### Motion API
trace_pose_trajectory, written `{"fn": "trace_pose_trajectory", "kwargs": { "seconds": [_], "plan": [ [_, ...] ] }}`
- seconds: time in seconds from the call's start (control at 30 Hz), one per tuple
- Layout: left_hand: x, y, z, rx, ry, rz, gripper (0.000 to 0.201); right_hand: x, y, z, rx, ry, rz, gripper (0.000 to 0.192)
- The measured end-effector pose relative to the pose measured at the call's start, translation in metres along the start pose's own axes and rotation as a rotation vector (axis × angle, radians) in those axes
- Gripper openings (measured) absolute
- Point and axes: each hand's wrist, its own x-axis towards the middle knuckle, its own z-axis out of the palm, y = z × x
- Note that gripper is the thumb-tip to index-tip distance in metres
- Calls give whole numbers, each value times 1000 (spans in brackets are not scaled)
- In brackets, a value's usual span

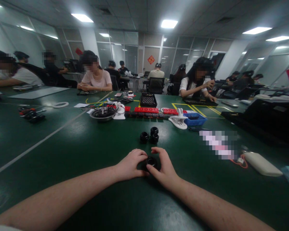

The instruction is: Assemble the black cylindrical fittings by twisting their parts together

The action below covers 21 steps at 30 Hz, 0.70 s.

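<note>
Item: one small black round ring-shaped plastic part (151,162), lying on the dark green table top (69,150) near its front edge, directly before the wearer. It was gripped from both sides: the left hand (130,166) closed against its left rim with fingers curled, and the right hand (165,168) closed on its right rim, thumb low and forefinger arched over the top. Both forearms lay stretched over the table. Just beyond the held part stood three more black round ring-shaped parts (150,135), clustered and touching one another, apart from the hands. Farther back, at centre: a row of red rectangular blocks (146,109), a black square gridded tray (148,99), a shallow blue plastic bin (195,119), a white plastic clamp (178,121) just left of the bin, and a round dark metal dish (103,113). At far right lay a cream oblong pouch (262,163). A white ring (59,105) lay at left. Other people (95,75) sat along the far side of the table.
</note>
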Motion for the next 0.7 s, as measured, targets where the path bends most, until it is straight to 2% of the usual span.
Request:
{"fn": "trace_pose_trajectory", "kwargs": {
  "seconds": [0.23,0.43,0.6,0.7],
  "plan": [
    [0,1,0,-16,6,-9,33,2,2,4,-74,-5,48,43],
    [0,1,0,-27,-5,-15,36,0,2,3,29,-26,2,41],
    [0,0,1,-2,-2,-11,42,-1,2,1,141,-103,-53,49],
    [0,-1,2,8,1,4,40,-2,3,1,151,-97,-87,58]
  ]
}}
